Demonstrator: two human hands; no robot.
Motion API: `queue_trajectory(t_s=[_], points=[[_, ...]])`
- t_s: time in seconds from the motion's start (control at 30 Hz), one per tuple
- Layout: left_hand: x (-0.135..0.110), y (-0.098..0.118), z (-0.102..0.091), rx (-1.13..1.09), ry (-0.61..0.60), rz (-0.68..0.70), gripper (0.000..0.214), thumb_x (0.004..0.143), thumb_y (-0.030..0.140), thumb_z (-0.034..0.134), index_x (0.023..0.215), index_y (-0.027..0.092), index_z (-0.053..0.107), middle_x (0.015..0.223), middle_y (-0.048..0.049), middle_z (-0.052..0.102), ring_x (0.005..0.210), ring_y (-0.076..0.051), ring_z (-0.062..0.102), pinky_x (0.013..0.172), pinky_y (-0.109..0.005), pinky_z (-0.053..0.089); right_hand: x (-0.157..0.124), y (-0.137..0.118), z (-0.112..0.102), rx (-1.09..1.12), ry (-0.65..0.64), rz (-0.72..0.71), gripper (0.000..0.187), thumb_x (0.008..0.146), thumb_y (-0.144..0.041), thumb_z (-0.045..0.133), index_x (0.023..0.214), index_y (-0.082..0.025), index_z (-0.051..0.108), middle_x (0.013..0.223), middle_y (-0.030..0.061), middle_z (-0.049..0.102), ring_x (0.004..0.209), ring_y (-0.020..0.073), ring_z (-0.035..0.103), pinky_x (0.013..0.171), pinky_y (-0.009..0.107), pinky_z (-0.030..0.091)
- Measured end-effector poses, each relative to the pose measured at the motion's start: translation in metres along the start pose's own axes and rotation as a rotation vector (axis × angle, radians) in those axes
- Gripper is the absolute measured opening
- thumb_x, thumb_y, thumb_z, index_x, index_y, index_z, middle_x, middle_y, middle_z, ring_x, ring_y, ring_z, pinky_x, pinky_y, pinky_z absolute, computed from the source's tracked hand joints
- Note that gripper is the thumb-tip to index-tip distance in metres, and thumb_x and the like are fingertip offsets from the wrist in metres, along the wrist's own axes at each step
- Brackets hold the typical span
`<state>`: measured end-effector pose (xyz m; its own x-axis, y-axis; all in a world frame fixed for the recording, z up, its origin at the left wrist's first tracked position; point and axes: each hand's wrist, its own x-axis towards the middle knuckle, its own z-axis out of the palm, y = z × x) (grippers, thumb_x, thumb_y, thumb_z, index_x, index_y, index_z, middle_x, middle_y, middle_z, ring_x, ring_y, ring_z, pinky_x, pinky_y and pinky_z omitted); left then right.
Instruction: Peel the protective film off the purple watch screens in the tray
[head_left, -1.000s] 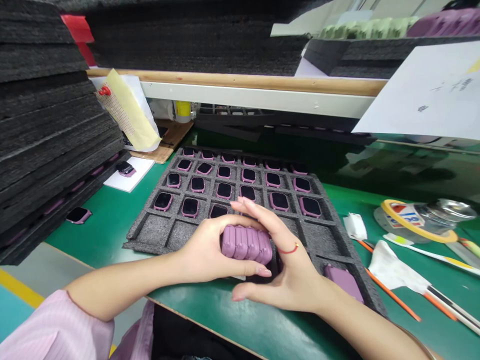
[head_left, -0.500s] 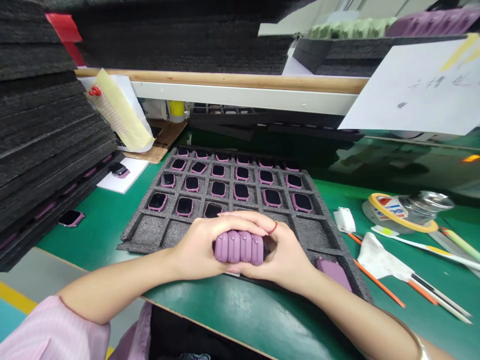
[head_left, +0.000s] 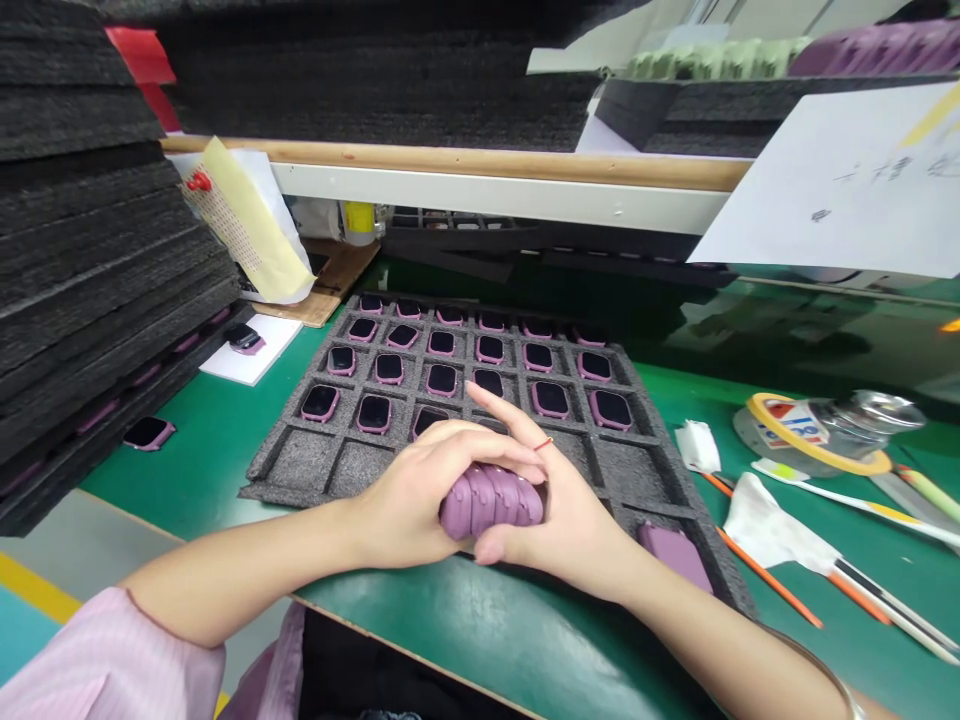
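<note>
My left hand [head_left: 409,500] is wrapped round a stack of purple watch cases [head_left: 491,498], held on edge over the near rim of a grey foam tray [head_left: 300,465]. My right hand [head_left: 570,510] cups the stack from the right, its thumb under the cases and its index finger stretched out toward the tray's filled pockets. Several purple watch cases with black screens [head_left: 442,378] lie face up in the far rows. One purple case [head_left: 675,555] lies face down in a near right pocket.
Black foam trays [head_left: 97,270] are stacked at the left, with loose watches [head_left: 150,432] beside them on the green table. A tape roll [head_left: 814,430], white cloth [head_left: 772,535], orange sticks and pens lie at the right. A shelf edge [head_left: 487,165] runs overhead.
My right hand closed round the stack half a second ago; now its fingers have opened again, index stretched out. The stack has tilted slightly in my left hand.
</note>
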<state>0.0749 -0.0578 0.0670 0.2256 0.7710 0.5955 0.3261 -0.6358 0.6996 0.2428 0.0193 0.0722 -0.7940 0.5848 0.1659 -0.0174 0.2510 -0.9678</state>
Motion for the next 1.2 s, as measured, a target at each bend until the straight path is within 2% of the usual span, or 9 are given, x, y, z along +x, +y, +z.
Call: queue_trajectory(t_s=[0.1, 0.23, 0.37, 0.43, 0.53, 0.63, 0.83, 1.07, 1.2], points=[[0.000, -0.009, 0.002, 0.066, 0.045, 0.152, 0.060, 0.092, 0.048, 0.065, 0.143, 0.024, 0.045, 0.128, -0.0119, 0.063, 0.118, -0.026, 0.058, 0.105, -0.042, 0.047, -0.001, -0.001, 0.006, -0.027, 0.060, -0.037, 0.122, 0.059, -0.053, 0.092, 0.158, -0.024, 0.027, 0.133, 0.0132, 0.066, 0.118, 0.0316, 0.068, 0.104, 0.046, 0.055], [-0.003, -0.013, 0.005, 0.167, 0.076, 0.167, 0.081, 0.089, 0.033, 0.069, 0.156, 0.026, 0.024, 0.139, -0.0153, 0.048, 0.132, -0.030, 0.044, 0.108, -0.050, 0.045, -0.003, 0.001, 0.009, -0.097, 0.157, -0.168, 0.117, 0.065, -0.038, 0.093, 0.159, -0.030, 0.024, 0.124, 0.0078, 0.071, 0.105, 0.0269, 0.073, 0.103, 0.045, 0.056], [-0.005, -0.004, 0.006, 0.019, 0.048, -0.116, 0.117, 0.070, 0.027, 0.087, 0.158, 0.033, 0.010, 0.153, -0.0171, 0.033, 0.146, -0.039, 0.033, 0.114, -0.058, 0.040, -0.003, 0.004, 0.008, -0.164, 0.205, -0.264, 0.113, 0.069, -0.031, 0.090, 0.159, -0.034, 0.022, 0.113, 0.0029, 0.075, 0.109, 0.0261, 0.073, 0.103, 0.046, 0.056], [-0.002, 0.003, 0.004, -0.238, 0.024, -0.361, 0.127, 0.065, 0.031, 0.091, 0.158, 0.034, 0.005, 0.150, -0.0180, 0.041, 0.140, -0.038, 0.044, 0.109, -0.056, 0.046, -0.003, 0.005, 0.007, -0.176, 0.218, -0.279, 0.108, 0.073, -0.032, 0.088, 0.159, -0.035, 0.022, 0.116, 0.0042, 0.075, 0.108, 0.0264, 0.073, 0.101, 0.046, 0.058], [0.005, 0.010, 0.001, -0.568, -0.028, -0.618, 0.093, 0.071, 0.034, 0.087, 0.149, 0.026, 0.037, 0.130, -0.0139, 0.062, 0.117, -0.031, 0.065, 0.099, -0.049, 0.054, -0.002, 0.008, 0.006, -0.208, 0.238, -0.343, 0.101, 0.076, -0.037, 0.085, 0.158, -0.036, 0.026, 0.149, 0.0094, 0.056, 0.111, 0.0279, 0.072, 0.108, 0.049, 0.054], [0.010, 0.012, 0.000, -0.626, -0.052, -0.644, 0.053, 0.072, 0.032, 0.086, 0.119, 0.020, 0.065, 0.114, -0.0089, 0.071, 0.109, -0.028, 0.069, 0.099, -0.044, 0.054, -0.001, 0.009, 0.005, -0.236, 0.229, -0.409, 0.096, 0.078, -0.038, 0.084, 0.157, -0.036, 0.029, 0.163, 0.0093, 0.035, 0.115, 0.0290, 0.071, 0.113, 0.051, 0.050], [0.010, 0.014, 0.000, -0.600, -0.009, -0.692, 0.054, 0.066, 0.027, 0.090, 0.114, 0.019, 0.067, 0.107, -0.0066, 0.074, 0.103, -0.025, 0.070, 0.092, -0.039, 0.056, 0.000, 0.009, 0.004, -0.246, 0.203, -0.417, 0.087, 0.076, -0.040, 0.086, 0.151, -0.037, 0.041, 0.162, 0.0073, 0.038, 0.118, 0.0297, 0.069, 0.114, 0.051, 0.050], [0.010, 0.016, 0.001, -0.640, -0.008, -0.727, 0.054, 0.065, 0.027, 0.090, 0.112, 0.018, 0.065, 0.106, -0.0073, 0.072, 0.102, -0.025, 0.070, 0.091, -0.038, 0.056, 0.001, 0.012, 0.003, -0.247, 0.191, -0.450, 0.100, 0.075, -0.043, 0.085, 0.157, -0.039, 0.028, 0.162, 0.0083, 0.037, 0.117, 0.0277, 0.070, 0.115, 0.050, 0.048], [0.007, 0.015, 0.000, -0.709, -0.004, -0.700, 0.055, 0.073, 0.029, 0.086, 0.119, 0.019, 0.059, 0.117, -0.0090, 0.068, 0.112, -0.026, 0.066, 0.094, -0.038, 0.053, 0.001, 0.011, 0.002, -0.283, 0.181, -0.500, 0.099, 0.076, -0.032, 0.085, 0.157, -0.039, 0.029, 0.163, 0.0082, 0.037, 0.116, 0.0266, 0.070, 0.115, 0.049, 0.049]])
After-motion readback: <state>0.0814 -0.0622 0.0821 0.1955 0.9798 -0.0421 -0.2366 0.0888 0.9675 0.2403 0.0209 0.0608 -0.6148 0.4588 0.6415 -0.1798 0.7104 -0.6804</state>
